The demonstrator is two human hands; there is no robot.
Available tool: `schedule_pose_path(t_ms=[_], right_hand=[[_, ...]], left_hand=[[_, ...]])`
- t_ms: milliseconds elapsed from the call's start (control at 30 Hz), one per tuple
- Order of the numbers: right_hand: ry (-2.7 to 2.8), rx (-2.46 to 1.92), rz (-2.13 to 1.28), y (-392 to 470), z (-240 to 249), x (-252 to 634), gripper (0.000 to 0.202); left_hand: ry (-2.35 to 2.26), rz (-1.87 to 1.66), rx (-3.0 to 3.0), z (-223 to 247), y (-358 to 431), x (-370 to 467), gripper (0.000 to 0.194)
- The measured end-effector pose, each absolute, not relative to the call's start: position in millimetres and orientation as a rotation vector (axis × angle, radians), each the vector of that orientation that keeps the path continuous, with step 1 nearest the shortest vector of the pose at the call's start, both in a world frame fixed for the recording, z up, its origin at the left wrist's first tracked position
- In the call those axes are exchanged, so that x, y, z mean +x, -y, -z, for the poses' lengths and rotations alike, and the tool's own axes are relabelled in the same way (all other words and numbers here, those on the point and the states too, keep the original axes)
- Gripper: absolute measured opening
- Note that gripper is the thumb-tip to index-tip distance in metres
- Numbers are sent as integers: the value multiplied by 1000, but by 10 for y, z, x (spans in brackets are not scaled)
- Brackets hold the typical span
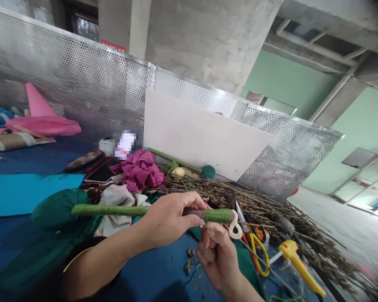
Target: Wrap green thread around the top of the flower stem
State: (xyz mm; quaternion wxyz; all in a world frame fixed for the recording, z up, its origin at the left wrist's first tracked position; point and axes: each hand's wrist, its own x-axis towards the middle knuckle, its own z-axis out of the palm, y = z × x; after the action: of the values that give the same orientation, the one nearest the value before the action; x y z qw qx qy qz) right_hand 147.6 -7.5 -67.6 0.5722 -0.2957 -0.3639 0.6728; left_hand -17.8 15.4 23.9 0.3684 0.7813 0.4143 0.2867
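A long stick wrapped in green thread [113, 210] lies level across the middle, with a dark green cloth bundle [58, 207] at its left end and a cream curled loop [235, 226] at its right end. My left hand [168, 218] is closed round the stick, thumb in front and fingers over the top, beside a stretch with pinkish threads. Just below the stick's right part, my right hand [217, 251] is closed in a pinch; what sits between its fingertips is too small to make out.
Dry twigs [258, 201] run along the back and right. Scissors with yellow handles [261, 256] and a yellow glue gun [302, 268] lie at the right. Magenta cloth [141, 170], a phone [102, 172] and blue paper [28, 193] are behind and left. A perforated metal panel [91, 71] stands behind.
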Motion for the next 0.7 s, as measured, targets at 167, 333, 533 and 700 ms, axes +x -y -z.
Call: schedule_pose_path(t_ms=[167, 333, 533, 700], right_hand=[[707, -686, -1654, 159, 592, 1417, 35], [591, -574, -1737, 171, 584, 1425, 51], [472, -708, -2047, 128, 581, 1448, 59], [500, -969, -1826, 113, 533, 1453, 48]], left_hand=[[-1120, -721, 2004, -265, -165, -192, 17], [-1140, -716, 2004, -288, -163, -196, 18], [-1113, -695, 2016, -250, -149, -142, 12], [-1100, -703, 1997, -174, -162, -88, 15]])
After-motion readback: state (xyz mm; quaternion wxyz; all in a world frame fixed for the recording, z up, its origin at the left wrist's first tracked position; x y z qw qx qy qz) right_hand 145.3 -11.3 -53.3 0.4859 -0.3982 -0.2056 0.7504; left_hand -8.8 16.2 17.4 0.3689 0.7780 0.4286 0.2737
